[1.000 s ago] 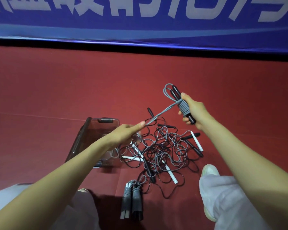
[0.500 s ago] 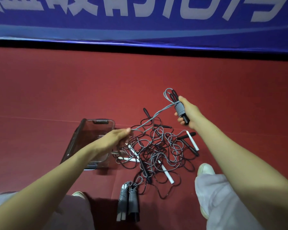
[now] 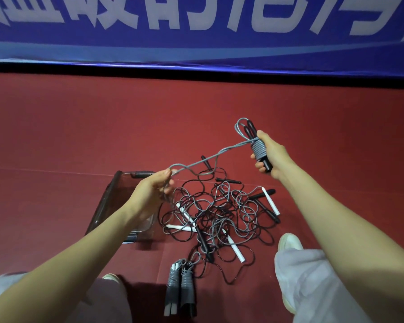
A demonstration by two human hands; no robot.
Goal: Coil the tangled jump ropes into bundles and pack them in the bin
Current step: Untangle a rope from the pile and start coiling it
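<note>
My right hand [image 3: 272,157] grips a pair of black handles [image 3: 264,159] with grey rope wound in tight turns around them. The loose grey rope [image 3: 210,159] runs down and left from that bundle to my left hand [image 3: 153,192], which pinches it above the bin. A tangled pile of black and grey jump ropes [image 3: 219,213] with black and white handles lies on the red floor below my hands. The clear plastic bin [image 3: 113,199] stands left of the pile, partly hidden by my left forearm. Two coiled bundles [image 3: 180,290] lie side by side near the bottom.
A blue banner [image 3: 196,31] with white lettering runs along the far edge of the red floor [image 3: 79,127]. My knees in pale trousers [image 3: 313,287] and a white shoe [image 3: 289,243] flank the pile at the bottom.
My right hand has kept its grip on the wound handles, which now carry more grey turns. My left hand went down and left along the loose rope, which has lengthened between the two hands.
</note>
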